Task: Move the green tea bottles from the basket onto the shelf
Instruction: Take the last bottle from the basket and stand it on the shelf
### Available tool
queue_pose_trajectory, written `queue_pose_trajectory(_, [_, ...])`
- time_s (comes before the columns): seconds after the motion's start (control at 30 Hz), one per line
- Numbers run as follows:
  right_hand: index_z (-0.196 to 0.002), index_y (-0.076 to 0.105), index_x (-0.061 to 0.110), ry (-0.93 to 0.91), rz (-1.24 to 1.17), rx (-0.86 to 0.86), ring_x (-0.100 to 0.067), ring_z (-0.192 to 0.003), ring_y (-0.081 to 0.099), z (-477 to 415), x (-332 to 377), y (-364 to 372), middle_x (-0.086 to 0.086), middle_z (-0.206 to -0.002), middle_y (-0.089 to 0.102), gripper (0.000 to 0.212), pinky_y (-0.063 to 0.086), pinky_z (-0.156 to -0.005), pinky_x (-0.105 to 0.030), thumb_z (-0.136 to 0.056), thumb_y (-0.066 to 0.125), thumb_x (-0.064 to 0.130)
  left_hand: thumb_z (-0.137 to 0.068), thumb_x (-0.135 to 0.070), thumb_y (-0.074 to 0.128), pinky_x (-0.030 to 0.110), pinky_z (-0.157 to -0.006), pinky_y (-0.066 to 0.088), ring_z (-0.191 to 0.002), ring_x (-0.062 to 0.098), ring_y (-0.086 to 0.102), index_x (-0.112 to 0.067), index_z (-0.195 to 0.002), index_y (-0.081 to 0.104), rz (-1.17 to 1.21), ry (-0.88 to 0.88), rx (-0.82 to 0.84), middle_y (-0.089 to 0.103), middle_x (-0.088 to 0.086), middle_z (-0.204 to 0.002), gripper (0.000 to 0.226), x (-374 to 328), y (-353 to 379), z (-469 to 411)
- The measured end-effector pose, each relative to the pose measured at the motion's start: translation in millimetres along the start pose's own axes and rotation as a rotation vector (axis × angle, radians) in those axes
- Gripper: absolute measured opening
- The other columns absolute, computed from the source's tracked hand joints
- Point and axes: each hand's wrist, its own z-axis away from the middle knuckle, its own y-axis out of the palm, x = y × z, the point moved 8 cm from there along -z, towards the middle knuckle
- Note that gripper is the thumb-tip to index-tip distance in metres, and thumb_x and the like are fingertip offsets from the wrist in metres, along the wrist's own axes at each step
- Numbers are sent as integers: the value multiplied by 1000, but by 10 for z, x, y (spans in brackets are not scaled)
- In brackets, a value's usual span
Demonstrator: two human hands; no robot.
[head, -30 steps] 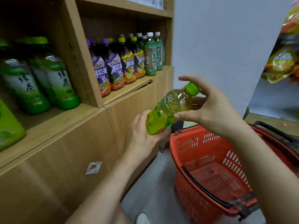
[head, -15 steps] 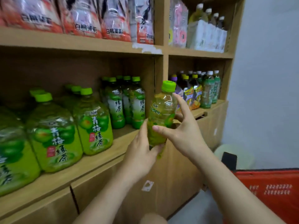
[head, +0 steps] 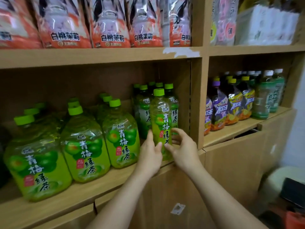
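Note:
A small green tea bottle (head: 160,119) with a lime cap stands upright at the front edge of the wooden shelf (head: 79,197), in front of a cluster of matching small bottles (head: 143,109). My left hand (head: 149,156) holds its lower left side, thumb across the label. My right hand (head: 184,151) holds the lower right side, fingers curled behind the bottle. Only an orange corner of the basket (head: 295,219) shows at the bottom right.
Several large green tea jugs (head: 85,146) fill the shelf to the left. A wooden divider (head: 196,104) stands just right of the bottle. Iced tea bottles (head: 231,106) fill the right compartment. Peach drink packs (head: 109,23) line the shelf above.
The bottle went from tilted over the basket to upright in the air, then onto the shelf's front edge. My view rose from the basket to the shelves.

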Motion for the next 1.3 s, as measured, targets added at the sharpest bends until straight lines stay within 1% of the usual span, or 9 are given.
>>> queue_pose_trajectory(0.13, [-101, 58, 17, -40, 40, -39, -11, -85, 59, -87, -76, 71, 9, -91, 61, 34, 41, -74, -15, -74, 79, 18, -89, -22, 60, 35, -94, 46, -119, 23, 52, -21, -148, 13, -164, 108, -191, 49, 5, -138, 75, -84, -92, 5])
queue_pose_trajectory(0.23, [-93, 57, 17, -72, 91, 5, -15, -86, 60, -215, -77, 143, 4, -91, 63, 27, 43, -74, -21, -75, 77, 19, -87, -18, 60, 38, -82, 48, -108, 30, 58, -20, -147, 8, -259, 74, -202, 54, 9, -132, 79, -95, -108, -156])
queue_pose_trajectory(0.37, [-119, 56, 16, -105, 194, 14, -21, -111, 55, -343, -95, 159, -4, -119, 55, 38, 44, -94, -29, -82, 66, 17, -92, -21, 53, 41, -80, 46, -107, 34, 58, -15, -149, -1, -403, -22, -213, 52, 13, -129, 78, -147, -55, -251])
queue_pose_trajectory(0.5, [-145, 32, 20, -96, 233, -10, -27, -139, 29, -405, -135, 82, -8, -152, 23, 66, 30, -110, -36, -85, 61, 14, -88, -20, 58, 41, -85, 47, -109, 34, 59, -11, -149, -6, -443, -125, -205, 47, 15, -133, 89, -170, -5, -351])
queue_pose_trajectory(0.67, [-150, 9, 23, -68, 247, 125, -28, -143, 23, -454, -204, 205, -5, -159, 7, 82, 31, -111, -38, -86, 60, 16, -81, -10, 64, 38, -86, 47, -110, 33, 58, -8, -148, -8, -473, -153, -188, 39, 16, -141, 98, -187, 14, -406])
queue_pose_trajectory(0.97, [-151, 12, 31, -71, 170, 190, -25, -141, 25, -441, -208, 127, -4, -157, 10, 83, 28, -108, -27, -86, 60, 12, -82, -8, 62, 37, -93, 43, -116, 34, 54, -6, -148, -13, -432, -165, -153, 36, 20, -143, 100, -171, 41, -417])
queue_pose_trajectory(1.13, [-150, 21, 26, -51, 131, 204, -21, -142, 24, -359, -128, 75, -5, -156, 19, 78, 23, -112, -28, -85, 63, 14, -88, -9, 56, 35, -101, 40, -127, 29, 45, -13, -150, 0, -325, -69, -146, 30, 13, -150, 84, -327, -81, -195])
queue_pose_trajectory(1.23, [-141, 42, 23, -159, 74, 170, -16, -128, 46, -190, 85, 80, -1, -143, 46, 62, 34, -105, -25, -84, 64, 12, -90, -10, 55, 21, -101, 34, -129, 15, 41, -22, -146, 28, -302, 168, -224, 36, -3, -147, 63, -534, -342, 245])
queue_pose_trajectory(1.3, [-136, 48, 29, -205, 16, 245, -14, -118, 54, -13, 230, 247, 2, -136, 54, 57, 41, -99, -24, -83, 65, 15, -86, -9, 61, 22, -100, 36, -122, 16, 46, -23, -135, 48, -373, 286, -376, 47, -2, -135, 53, -561, -724, 580])
